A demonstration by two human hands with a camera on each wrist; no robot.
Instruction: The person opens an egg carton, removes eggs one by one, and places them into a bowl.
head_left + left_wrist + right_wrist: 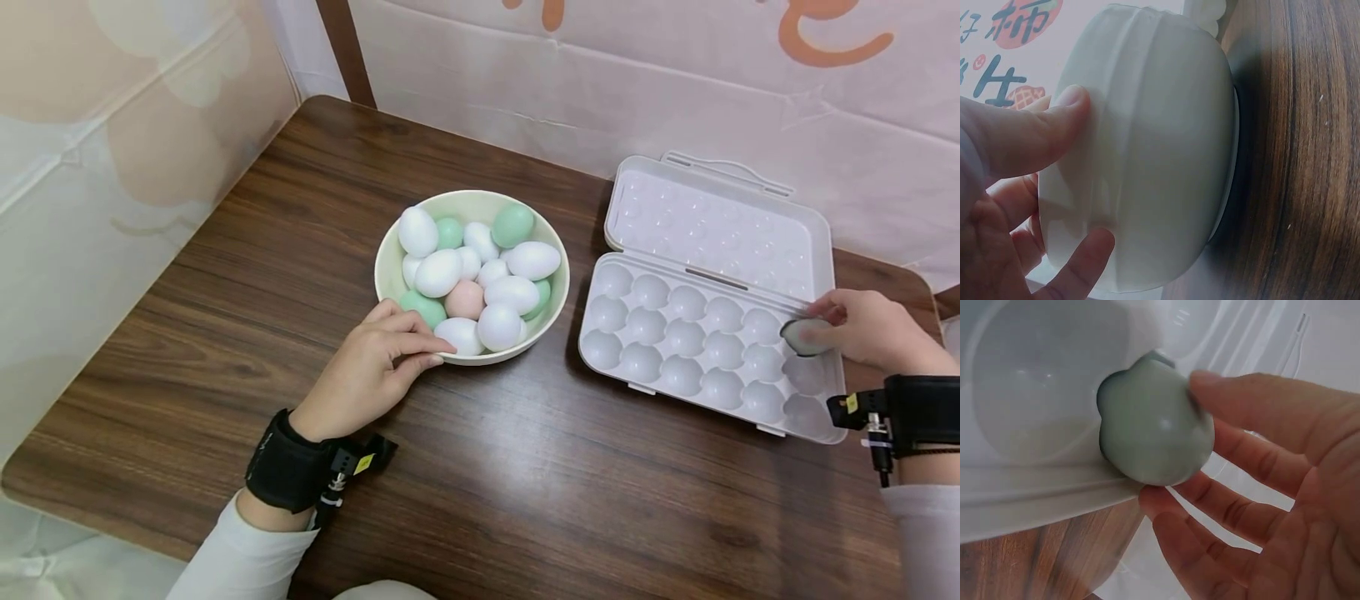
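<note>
A cream bowl (468,197) in the middle of the table holds several white, green and pink eggs (513,292). My left hand (390,357) rests against the bowl's near left wall, fingers laid along it; the left wrist view shows my thumb (1054,119) and a fingertip pressed on the bowl (1160,156). To the right lies an open white egg carton (678,337) with empty cups. My right hand (832,327) pinches a pale green egg (801,337) in its fingertips at the carton's right end. In the right wrist view the green egg (1154,434) is at the edge of an empty cup (1041,387), fingers (1254,406) curled behind it.
The carton's lid (712,225) lies flat open toward the back wall. The dark wooden table (525,483) has a rounded near left corner and pale panels along its left and far sides.
</note>
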